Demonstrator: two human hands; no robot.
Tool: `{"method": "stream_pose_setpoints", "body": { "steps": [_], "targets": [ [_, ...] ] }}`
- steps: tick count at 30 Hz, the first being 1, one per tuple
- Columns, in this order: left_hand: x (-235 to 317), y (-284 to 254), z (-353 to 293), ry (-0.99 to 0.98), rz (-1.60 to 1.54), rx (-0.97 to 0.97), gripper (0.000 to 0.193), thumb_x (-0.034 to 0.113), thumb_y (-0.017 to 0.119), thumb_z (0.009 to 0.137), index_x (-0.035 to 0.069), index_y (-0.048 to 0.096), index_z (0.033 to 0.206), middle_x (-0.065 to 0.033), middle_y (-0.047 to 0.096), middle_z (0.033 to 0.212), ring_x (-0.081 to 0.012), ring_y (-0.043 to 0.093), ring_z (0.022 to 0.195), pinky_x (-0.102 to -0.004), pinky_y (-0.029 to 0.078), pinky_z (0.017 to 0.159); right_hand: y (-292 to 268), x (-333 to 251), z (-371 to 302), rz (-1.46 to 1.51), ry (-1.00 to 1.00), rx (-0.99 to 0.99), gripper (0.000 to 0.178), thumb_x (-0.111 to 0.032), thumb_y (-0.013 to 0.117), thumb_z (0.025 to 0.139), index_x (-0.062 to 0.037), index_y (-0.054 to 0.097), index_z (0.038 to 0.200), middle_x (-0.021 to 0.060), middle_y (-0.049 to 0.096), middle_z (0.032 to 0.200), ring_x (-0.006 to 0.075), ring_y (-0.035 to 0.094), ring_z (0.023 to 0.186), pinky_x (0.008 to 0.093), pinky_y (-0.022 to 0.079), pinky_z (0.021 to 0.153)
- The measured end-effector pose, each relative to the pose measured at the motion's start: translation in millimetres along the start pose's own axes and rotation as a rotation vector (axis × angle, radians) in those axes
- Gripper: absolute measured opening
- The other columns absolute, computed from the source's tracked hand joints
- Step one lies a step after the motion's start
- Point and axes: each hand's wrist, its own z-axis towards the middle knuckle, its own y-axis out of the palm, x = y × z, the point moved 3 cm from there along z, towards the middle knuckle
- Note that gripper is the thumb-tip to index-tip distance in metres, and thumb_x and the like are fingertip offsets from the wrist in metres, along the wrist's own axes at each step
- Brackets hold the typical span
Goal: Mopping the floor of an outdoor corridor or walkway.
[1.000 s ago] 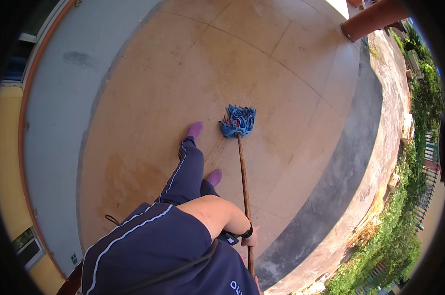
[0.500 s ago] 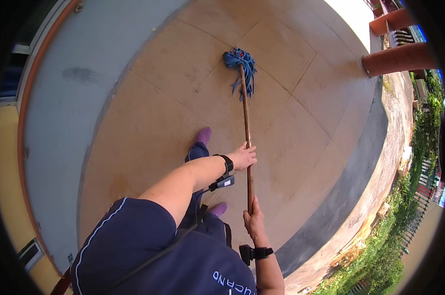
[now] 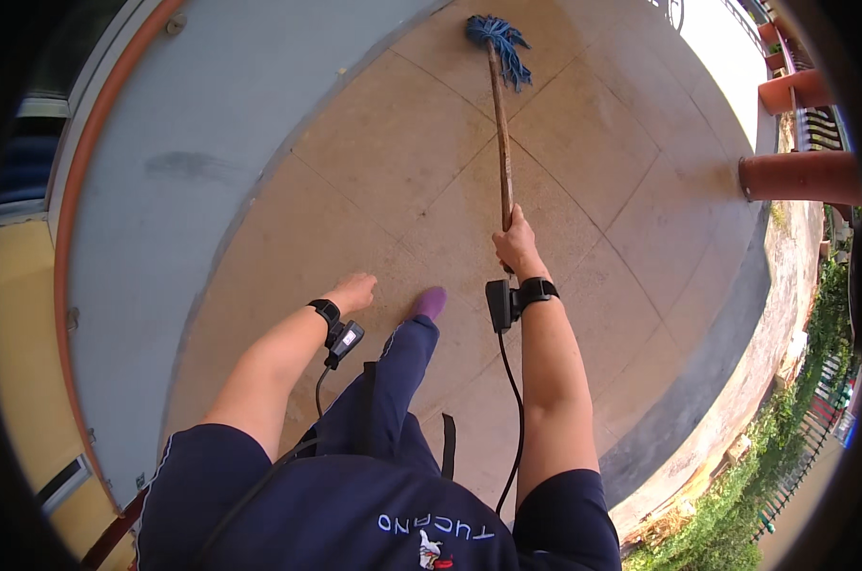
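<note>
A mop with a wooden handle (image 3: 504, 152) and a head of blue cloth strips (image 3: 500, 43) reaches far out over the tiled floor. My right hand (image 3: 518, 246) is wrapped round the handle near its near end. Off to the left, my left hand (image 3: 356, 291) hangs free above the floor with its fingers loosely bent. It holds nothing and is apart from the handle. Black straps with small devices circle both my wrists, and dark cables run from them.
One purple boot (image 3: 429, 303) steps forward between my hands. A grey-blue wall (image 3: 155, 238) runs along the left. On the right stand a red-brown pillar (image 3: 797, 178), a dark floor strip (image 3: 683, 381), and green plants (image 3: 754, 466) by a fence.
My left hand has let go of the mop handle and swung left. The mop head has moved farther away, with my right hand pushed forward on the handle.
</note>
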Motion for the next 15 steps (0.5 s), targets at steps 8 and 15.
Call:
{"method": "stream_pose_setpoints", "body": {
  "steps": [8, 15],
  "targets": [
    [4.7, 31.7, -43.9, 0.085, -0.035, -0.104, 0.033, 0.011, 0.051, 0.079, 0.001, 0.055, 0.109, -0.0189, 0.056, 0.111, -0.0333, 0.052, 0.106, -0.0410, 0.042, 0.090, 113.2, 155.3, -285.4, -0.049, 0.022, 0.046, 0.073, -0.004, 0.052, 0.075, -0.0113, 0.018, 0.138, 0.0306, 0.059, 0.087, 0.0452, 0.058, 0.081, 0.0481, 0.048, 0.070],
    [7.0, 63.9, -79.5, 0.202, -0.177, -0.014, 0.032, 0.012, 0.052, 0.078, 0.000, 0.055, 0.108, -0.0171, 0.059, 0.101, -0.0307, 0.056, 0.098, -0.0392, 0.044, 0.085, 199.9, 232.8, -618.2, 0.190, 0.399, 0.004, 0.066, -0.009, 0.057, 0.074, -0.0187, 0.033, 0.135, 0.0258, 0.060, 0.084, 0.0413, 0.060, 0.077, 0.0416, 0.048, 0.065]
  ]
}}
